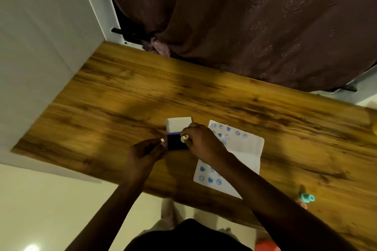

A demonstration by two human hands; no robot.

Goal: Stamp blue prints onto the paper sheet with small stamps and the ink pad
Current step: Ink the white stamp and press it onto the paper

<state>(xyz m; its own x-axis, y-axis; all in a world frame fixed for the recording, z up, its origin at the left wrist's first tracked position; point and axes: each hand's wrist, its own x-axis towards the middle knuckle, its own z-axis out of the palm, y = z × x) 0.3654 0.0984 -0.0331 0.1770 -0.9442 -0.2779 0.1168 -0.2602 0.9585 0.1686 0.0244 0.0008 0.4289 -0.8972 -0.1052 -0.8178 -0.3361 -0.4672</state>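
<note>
The ink pad (175, 142) lies open on the wooden table (122, 98), its dark blue-black pad facing up and its white lid (178, 125) flipped back behind it. My right hand (201, 141) holds a small pale stamp (184, 138) over the pad's right edge. My left hand (145, 152) grips the pad's left side, with a small white piece between the fingertips. To the right lies the white paper sheet (246, 155), bearing several blue prints near its top and at its lower left; my right forearm crosses it.
A teal stamp (307, 197) and a pinkish one beside it lie near the table's front right edge. An orange object (267, 245) shows at the bottom. A brown curtain (244, 16) hangs behind the table, with a white wall at left.
</note>
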